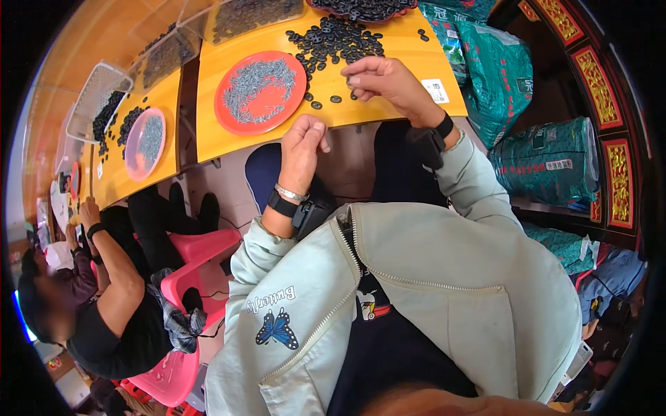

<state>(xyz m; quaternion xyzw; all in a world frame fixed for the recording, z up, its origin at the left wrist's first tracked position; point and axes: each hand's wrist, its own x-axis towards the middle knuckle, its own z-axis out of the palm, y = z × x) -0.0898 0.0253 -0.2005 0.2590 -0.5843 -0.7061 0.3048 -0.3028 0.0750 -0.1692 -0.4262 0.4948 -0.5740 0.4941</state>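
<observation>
My right hand (390, 84) is over the yellow table (409, 69), thumb and fingertips closed around a small black oval piece, mostly covered by the fingers. A pile of the same black oval pieces (336, 43), each with holes, lies just beyond it. A few loose ones (316, 105) are scattered toward the table's front edge. Held in front of that edge, my left hand (303, 149) has its fingers curled and pressed together; whatever is in them is hidden. Close to this hand stands a round red plate (225, 114) with many small grey metal pins (257, 82).
At the far edge sit a dark red tray (388, 15) of black pieces and a clear bin (250, 31). Green sacks (496, 76) stand on the right. To the left, a co-worker (114, 305) sits on a pink chair (201, 256) near a pink bowl (130, 156) of pins.
</observation>
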